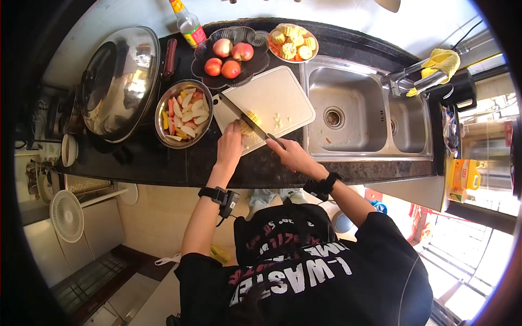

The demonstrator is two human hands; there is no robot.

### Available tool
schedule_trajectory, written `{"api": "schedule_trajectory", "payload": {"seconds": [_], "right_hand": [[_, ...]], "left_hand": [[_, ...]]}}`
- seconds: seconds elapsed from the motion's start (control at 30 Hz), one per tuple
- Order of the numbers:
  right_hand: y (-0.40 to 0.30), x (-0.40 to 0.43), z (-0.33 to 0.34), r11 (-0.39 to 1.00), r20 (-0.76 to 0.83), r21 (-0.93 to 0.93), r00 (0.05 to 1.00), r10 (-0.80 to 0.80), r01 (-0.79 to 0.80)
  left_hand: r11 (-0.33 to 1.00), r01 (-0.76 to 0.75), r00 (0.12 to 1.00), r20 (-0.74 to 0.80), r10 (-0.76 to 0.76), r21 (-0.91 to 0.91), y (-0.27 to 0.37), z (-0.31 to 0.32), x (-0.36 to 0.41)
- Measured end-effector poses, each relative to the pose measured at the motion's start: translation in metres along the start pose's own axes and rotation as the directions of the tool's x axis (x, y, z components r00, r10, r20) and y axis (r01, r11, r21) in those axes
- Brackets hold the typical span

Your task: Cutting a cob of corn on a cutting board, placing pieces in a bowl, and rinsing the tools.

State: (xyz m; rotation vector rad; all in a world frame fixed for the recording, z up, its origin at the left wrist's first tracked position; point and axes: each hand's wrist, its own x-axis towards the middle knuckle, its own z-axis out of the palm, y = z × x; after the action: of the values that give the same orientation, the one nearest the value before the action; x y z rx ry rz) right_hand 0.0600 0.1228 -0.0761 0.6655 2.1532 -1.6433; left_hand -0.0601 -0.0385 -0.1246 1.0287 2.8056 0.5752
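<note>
On a white cutting board lies a piece of corn cob. My left hand holds the cob from its near left side. In my right hand is the handle of a kitchen knife, whose blade crosses the corn and points to the far left. Whether the edge has entered the cob cannot be made out. Loose corn kernels are scattered on the board to the right of the blade. Left of the board stands a steel bowl of cut fruit slices.
A dark scalloped dish bears several red fruits. Behind the board is a bowl of corn pieces. The double steel sink adjoins the board's right side. A large lidded pan and a bottle stand at left and back.
</note>
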Motion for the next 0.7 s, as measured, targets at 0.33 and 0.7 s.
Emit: {"api": "schedule_trajectory", "payload": {"seconds": [0.33,0.7], "right_hand": [[0.027,0.000,0.016,0.882,-0.158,-0.274,0.886,-0.435,0.384],[0.029,0.003,0.004,0.870,-0.136,-0.294,0.884,-0.447,0.395]], "left_hand": [[0.999,0.031,0.997,-0.066,-0.033,-0.017,0.008,0.004,-0.004],[0.996,0.056,0.996,-0.060,-0.059,-0.063,0.012,0.011,0.002]]}}
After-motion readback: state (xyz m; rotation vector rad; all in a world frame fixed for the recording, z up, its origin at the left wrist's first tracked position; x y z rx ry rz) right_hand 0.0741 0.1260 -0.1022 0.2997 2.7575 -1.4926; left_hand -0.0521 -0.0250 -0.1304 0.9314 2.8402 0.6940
